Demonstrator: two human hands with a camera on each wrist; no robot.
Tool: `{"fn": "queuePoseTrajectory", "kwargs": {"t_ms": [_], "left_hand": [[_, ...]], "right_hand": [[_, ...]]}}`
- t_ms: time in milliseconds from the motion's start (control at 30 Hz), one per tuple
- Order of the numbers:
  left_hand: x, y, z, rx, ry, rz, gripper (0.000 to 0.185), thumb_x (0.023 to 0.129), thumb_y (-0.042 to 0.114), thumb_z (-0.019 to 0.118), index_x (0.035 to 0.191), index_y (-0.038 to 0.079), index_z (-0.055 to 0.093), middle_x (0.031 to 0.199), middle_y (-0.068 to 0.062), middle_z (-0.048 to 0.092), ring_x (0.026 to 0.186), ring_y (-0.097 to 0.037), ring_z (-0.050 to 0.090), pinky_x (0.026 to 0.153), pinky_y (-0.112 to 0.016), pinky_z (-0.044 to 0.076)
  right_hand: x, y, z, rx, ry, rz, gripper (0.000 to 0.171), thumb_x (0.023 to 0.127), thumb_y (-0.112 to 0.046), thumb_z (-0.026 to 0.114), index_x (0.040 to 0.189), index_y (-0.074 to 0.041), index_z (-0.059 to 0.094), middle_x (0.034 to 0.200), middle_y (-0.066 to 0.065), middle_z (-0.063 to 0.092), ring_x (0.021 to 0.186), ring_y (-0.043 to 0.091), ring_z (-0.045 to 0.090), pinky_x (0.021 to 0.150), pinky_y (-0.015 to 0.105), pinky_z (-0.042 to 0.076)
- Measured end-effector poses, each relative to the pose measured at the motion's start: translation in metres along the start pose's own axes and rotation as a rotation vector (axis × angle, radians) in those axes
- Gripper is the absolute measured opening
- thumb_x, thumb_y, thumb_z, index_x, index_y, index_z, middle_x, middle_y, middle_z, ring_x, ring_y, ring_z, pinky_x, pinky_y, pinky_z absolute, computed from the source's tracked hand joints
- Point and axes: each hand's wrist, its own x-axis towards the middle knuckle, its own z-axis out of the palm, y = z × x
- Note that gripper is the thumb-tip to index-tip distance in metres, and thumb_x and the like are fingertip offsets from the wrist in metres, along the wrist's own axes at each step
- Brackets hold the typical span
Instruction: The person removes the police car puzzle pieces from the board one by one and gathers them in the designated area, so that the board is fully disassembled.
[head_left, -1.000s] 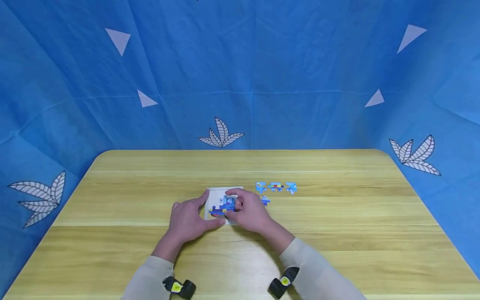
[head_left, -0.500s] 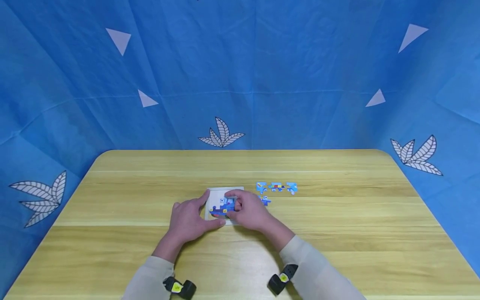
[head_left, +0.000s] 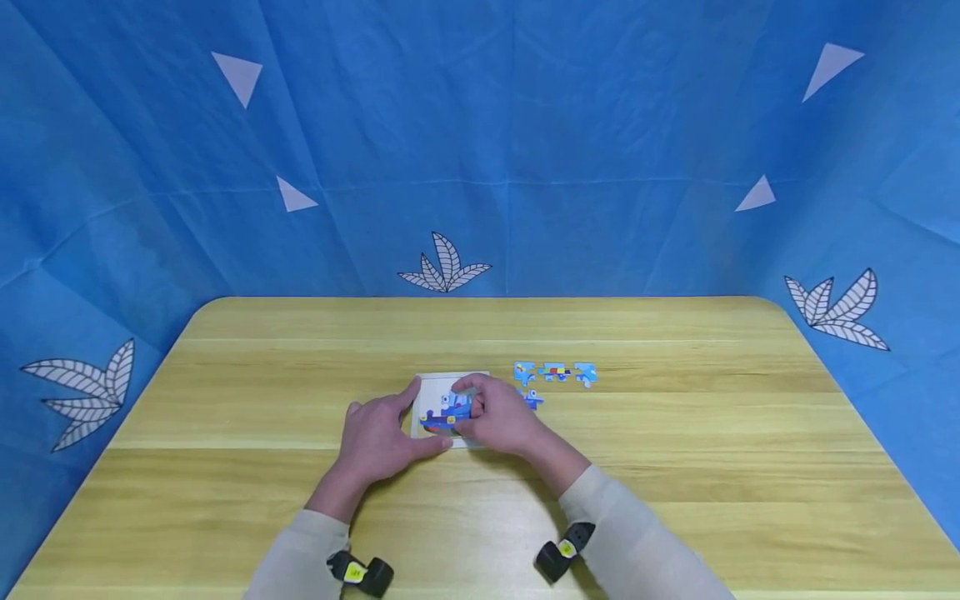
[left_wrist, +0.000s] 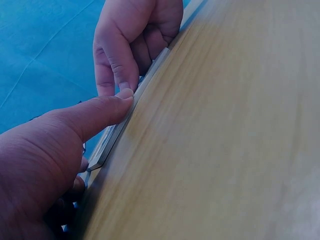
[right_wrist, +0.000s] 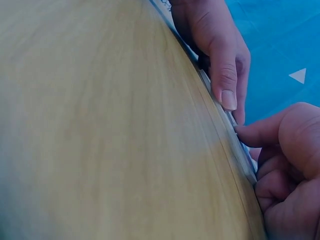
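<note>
Head view: holding the puzzle tray (head_left: 432,392) flat on the desk (head_left: 675,417), a little left of the middle, below the back edge. Bracing its left edge with the forefinger and its near edge with the thumb of the left hand (head_left: 381,437). Bending the right hand (head_left: 501,417) over the tray's right side, arching forefinger and thumb about the joined blue pieces (head_left: 441,419); being unable to tell whether pinching one or only pressing. Leaving three loose pieces (head_left: 557,372) lying in a row toward the desk's back edge, and a lower loose piece (head_left: 532,400) just beside the right hand. Probably seating a piece among its neighbours; next, seemingly calling for pressing it flush before fetching another. Compared with half a second ago, changing almost nothing: keeping both hands in place, only shifting the view slightly.

Left wrist view: resting the left thumb along the tray's near edge, almost meeting the downturned right fingers.

Right wrist view: curling the other right fingers inward, hiding the piece's fit.
</note>
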Motion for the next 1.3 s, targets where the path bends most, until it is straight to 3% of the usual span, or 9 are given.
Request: {"fn": "queuePoseTrajectory", "kwargs": {"t_ms": [967,1300], "left_hand": [[-0.0015,0.0026,-0.0032,-0.005,-0.002,-0.001,0.107,0.06,0.076,0.067,0.142,0.013,0.043,0.125,-0.008,0.06,0.098,-0.022,0.058,0.071,-0.037,0.025],[-0.0014,0.0027,-0.004,-0.005,0.004,0.007,0.107,0.059,0.077,0.066,0.141,0.013,0.043,0.123,-0.009,0.061,0.095,-0.021,0.059,0.07,-0.037,0.025]], "right_hand": [[-0.0018,-0.0009,0.0019,0.109,0.032,0.017,0.05,0.075,-0.001,0.077,0.117,-0.016,0.053,0.057,-0.003,0.04,0.048,0.012,0.037,0.055,0.029,0.038],[-0.0019,-0.0025,0.0012,0.159,0.029,0.038,0.045,0.075,0.003,0.076,0.11,-0.017,0.054,0.059,-0.002,0.038,0.052,0.014,0.036,0.063,0.032,0.04]]}}
